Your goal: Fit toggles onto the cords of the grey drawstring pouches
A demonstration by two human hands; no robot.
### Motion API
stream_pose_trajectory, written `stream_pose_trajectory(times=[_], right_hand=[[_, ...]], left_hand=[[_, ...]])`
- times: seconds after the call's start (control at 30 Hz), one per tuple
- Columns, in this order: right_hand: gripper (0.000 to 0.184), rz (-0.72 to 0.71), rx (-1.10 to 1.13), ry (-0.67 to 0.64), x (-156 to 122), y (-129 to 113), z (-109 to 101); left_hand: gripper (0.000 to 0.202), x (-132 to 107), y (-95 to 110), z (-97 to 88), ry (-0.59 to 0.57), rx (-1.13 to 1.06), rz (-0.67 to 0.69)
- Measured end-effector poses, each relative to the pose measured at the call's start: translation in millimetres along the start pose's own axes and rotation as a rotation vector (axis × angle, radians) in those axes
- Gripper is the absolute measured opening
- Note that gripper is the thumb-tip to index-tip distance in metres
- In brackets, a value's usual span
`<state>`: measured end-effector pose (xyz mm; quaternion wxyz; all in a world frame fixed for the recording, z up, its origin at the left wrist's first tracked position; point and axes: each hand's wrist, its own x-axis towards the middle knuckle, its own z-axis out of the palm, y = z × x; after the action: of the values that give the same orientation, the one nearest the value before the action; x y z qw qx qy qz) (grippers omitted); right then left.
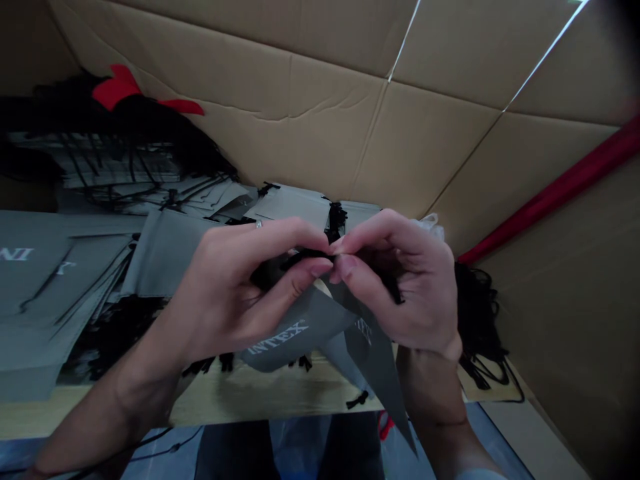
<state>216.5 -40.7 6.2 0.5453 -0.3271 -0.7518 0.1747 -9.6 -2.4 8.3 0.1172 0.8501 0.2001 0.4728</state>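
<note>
Cardboard walls (310,127) back the wooden tabletop (260,393); left hand (235,293) and right hand (400,280) both pinch a black drawstring (313,255) on a grey pouch (300,330), beside stacked grey pouches (55,287).

Surface: pale wooden table (260,393), its front edge at 6 o'clock.
At 9 o'clock: flat grey bags (60,293).
At 3 o'clock: loose black cords (480,320).
At 11 o'clock: more grey bags (125,173).
</note>
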Motion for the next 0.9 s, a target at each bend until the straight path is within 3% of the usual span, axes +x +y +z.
stream_pose_trajectory(times=[0.17,0.3,0.43,0.63,0.9], right_hand=[[0.008,-0.027,0.003,-0.060,3,1,-6],[0.026,-0.053,-0.034,-0.166,5,3,-15],[0.018,-0.160,-0.134,-0.235,8,8,-18],[0.012,-0.183,-0.177,-0.177,7,12,-18],[0.012,-0.199,-0.303,-0.081,5,1,-14]], left_hand=[[0.010,2,-1,0.9,-0.005,-0.061,-0.051],[0.013,6,-4,3.7,-0.045,-0.110,-0.022],[0.015,8,-6,4.5,-0.103,-0.102,-0.027],[0.017,2,-9,3.7,-0.179,0.020,0.056],[0.020,-2,-8,12.2,-0.160,0.337,0.164]])
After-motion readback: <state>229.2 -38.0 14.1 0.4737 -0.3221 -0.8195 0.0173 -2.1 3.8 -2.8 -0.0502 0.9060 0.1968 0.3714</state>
